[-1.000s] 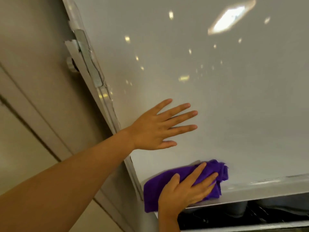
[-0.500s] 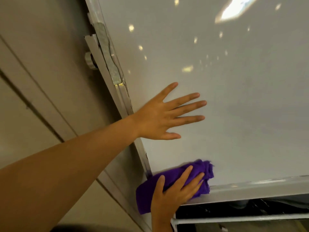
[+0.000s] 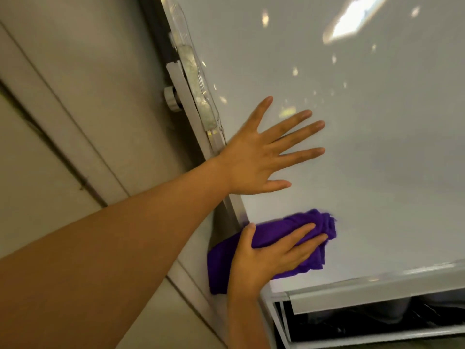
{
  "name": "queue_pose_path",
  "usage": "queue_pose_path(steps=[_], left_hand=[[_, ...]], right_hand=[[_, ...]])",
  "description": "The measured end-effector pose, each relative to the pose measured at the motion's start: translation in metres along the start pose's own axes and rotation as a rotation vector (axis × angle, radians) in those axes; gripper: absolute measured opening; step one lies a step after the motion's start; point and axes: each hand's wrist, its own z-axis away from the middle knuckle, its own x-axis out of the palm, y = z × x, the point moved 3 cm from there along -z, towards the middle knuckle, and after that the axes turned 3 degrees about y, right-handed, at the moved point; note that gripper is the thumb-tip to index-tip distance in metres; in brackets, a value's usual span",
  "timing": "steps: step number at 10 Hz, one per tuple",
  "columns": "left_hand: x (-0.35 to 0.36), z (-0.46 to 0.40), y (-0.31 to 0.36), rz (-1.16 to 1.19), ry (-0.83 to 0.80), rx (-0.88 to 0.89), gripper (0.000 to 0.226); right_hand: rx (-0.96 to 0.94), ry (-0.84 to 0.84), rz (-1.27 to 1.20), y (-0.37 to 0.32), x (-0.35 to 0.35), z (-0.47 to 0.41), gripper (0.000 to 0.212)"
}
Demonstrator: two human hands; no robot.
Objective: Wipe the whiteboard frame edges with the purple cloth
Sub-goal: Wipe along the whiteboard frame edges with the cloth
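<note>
Purple cloth [image 3: 274, 238] lies bunched over the whiteboard's [image 3: 364, 147] lower-left corner, draped past the frame [image 3: 377, 279] edge. Your right hand [image 3: 274, 258] presses it, thumb hooked round its top fold. Your left hand [image 3: 259, 157] rests flat above, fingers spread straight.

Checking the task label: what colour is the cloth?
Purple cloth, under the right hand, head view.
</note>
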Motion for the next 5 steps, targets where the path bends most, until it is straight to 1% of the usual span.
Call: queue_pose_path(steps=[1,2,3,4,5], left_hand=[[0.001,-0.004,-0.003,-0.003,-0.005,0.028,0.072],[0.0,-0.004,-0.006,0.013,0.011,0.052,0.071],[-0.004,-0.002,-0.004,0.014,0.029,0.075,0.072],[-0.005,-0.002,-0.004,0.006,0.018,0.08,0.071],[-0.005,-0.002,-0.012,-0.019,-0.013,0.08,0.071]], right_hand=[[0.13,-0.136,-0.185,0.102,-0.041,0.327,0.11],[0.016,-0.222,0.085,0.154,-0.062,0.474,0.11],[-0.243,-0.2,0.379,0.179,-0.058,0.474,0.078],[-0.257,-0.202,0.447,0.172,-0.058,0.478,0.063],[-0.197,-0.15,0.484,0.178,-0.049,0.468,0.078]])
